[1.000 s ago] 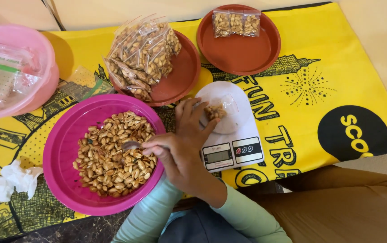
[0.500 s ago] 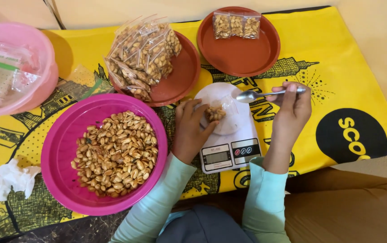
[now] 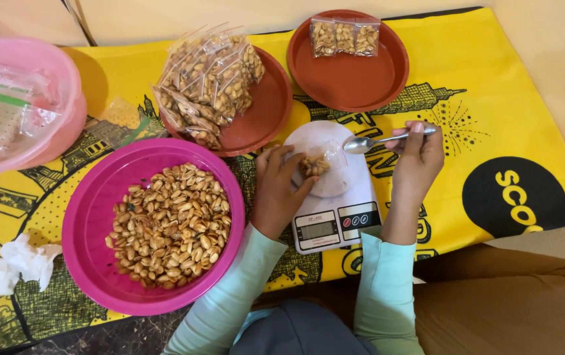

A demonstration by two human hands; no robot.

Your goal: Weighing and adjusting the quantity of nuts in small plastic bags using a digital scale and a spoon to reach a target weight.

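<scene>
Left hand (image 3: 276, 190) fingers pinch small clear bag of nuts (image 3: 318, 163) on white kitchen scale (image 3: 335, 197). Right hand (image 3: 417, 164) fingers clenched round metal spoon (image 3: 377, 141), bowl of spoon just beside bag. Scale sits on yellow printed cloth (image 3: 479, 98) over tabletop; magenta bowl of nuts (image 3: 157, 223) left of scale; cream wall (image 3: 164, 16) behind.

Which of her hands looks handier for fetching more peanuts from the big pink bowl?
Probably the right hand: it holds the spoon, empty, above the scale. The left hand is nearer the pink bowl but is busy steadying the small bag on the scale.
</scene>
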